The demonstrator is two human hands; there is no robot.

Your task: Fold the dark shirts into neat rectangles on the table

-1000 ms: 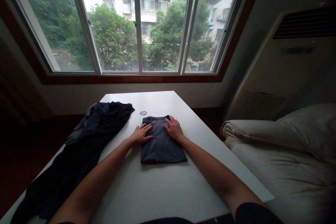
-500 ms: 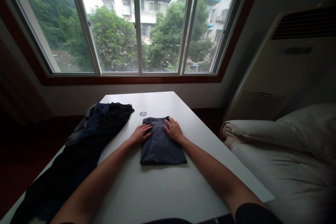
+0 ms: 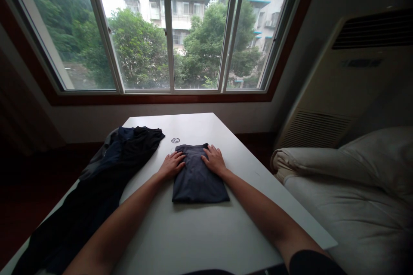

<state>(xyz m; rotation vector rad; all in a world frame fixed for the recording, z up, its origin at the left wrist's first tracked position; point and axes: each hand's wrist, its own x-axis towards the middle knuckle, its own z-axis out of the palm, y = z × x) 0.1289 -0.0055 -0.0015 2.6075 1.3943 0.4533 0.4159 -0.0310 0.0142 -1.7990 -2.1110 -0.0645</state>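
Observation:
A dark grey-blue garment (image 3: 200,184), folded into a flat, roughly rectangular bundle, lies on the white table (image 3: 180,232). Its kind cannot be told from the folds. My left hand (image 3: 172,164) rests along its upper left edge, fingers stretched onto the cloth. On the upper right edge lies my right hand (image 3: 214,160), palm down with the fingers spread. Both hands touch the cloth without gripping it.
A heap of black, navy and grey clothes (image 3: 129,150) covers the table's left side and reaches its near edge. Beyond the folded cloth is a small round mark (image 3: 175,140). A pale sofa (image 3: 348,197) stands right; a window (image 3: 171,30) lies ahead.

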